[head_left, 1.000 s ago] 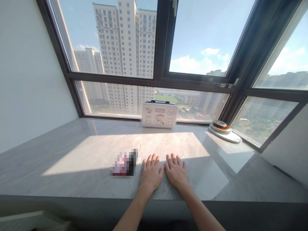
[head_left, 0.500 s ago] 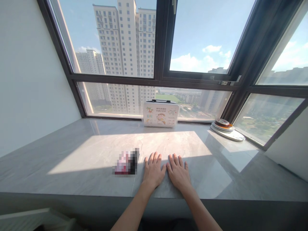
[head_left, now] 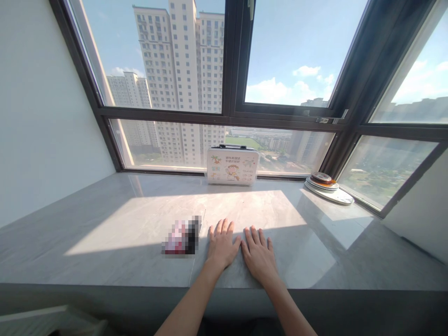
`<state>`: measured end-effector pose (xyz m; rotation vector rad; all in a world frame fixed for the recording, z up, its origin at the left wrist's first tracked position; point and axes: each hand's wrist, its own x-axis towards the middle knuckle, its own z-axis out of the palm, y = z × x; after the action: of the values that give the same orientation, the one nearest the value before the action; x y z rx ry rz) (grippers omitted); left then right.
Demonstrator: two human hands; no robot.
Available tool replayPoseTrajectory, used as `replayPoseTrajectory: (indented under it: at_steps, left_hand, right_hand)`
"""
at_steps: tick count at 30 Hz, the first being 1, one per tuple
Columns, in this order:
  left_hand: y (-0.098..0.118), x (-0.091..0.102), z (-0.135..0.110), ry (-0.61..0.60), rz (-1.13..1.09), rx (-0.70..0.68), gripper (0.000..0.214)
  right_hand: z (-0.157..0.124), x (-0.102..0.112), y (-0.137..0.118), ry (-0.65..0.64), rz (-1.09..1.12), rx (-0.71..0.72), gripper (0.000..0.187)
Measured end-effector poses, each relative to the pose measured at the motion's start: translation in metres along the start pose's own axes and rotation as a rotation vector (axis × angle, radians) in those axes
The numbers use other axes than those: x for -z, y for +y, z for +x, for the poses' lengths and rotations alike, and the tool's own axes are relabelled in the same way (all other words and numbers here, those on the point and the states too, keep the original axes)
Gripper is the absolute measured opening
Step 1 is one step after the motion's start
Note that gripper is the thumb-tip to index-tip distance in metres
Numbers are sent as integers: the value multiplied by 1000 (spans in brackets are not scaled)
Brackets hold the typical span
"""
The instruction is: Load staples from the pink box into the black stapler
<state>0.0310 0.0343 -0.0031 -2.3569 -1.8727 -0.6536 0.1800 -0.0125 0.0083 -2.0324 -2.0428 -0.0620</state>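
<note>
Lying palm down on the marbled ledge, the person's two bare hands sit side by side at the centre of my view. The left hand has its fingers stretched out and slightly spread, pointing toward twelve o'clock; the grip is uncurled, with the palm laid against the stone. The right hand is placed the same way, unclenched and flat, its fingers angled toward eleven. Their thumbs come very close together, though I can't tell whether they touch. The ledge itself lies beneath both hands and spreads out from nine o'clock round to three, a bright patch of sunlight falling across it near the fingertips.

At nine o'clock from the hands, just beside the left one, lies a pixelated item in pink and black, too blurred to name. At twelve, well apart from the fingers, a white case with cartoon prints and a dark handle stands upright by the window frame. Over at two o'clock, a stack of plates rests near the window corner, with something amber-coloured among the topmost pieces. Beyond the glass, toward eleven, rises a pale tower block.
</note>
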Motion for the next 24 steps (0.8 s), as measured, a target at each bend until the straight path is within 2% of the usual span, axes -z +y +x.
replayPoseTrajectory:
  at_steps: [16, 24]
  left_hand:
    - [-1, -3, 13, -10, 14, -4, 59]
    - [1, -2, 10, 13, -4, 15, 58]
  right_hand:
    - [-8, 2, -1, -9, 7, -14, 60]
    - [-3, 1, -2, -4, 13, -18, 60]
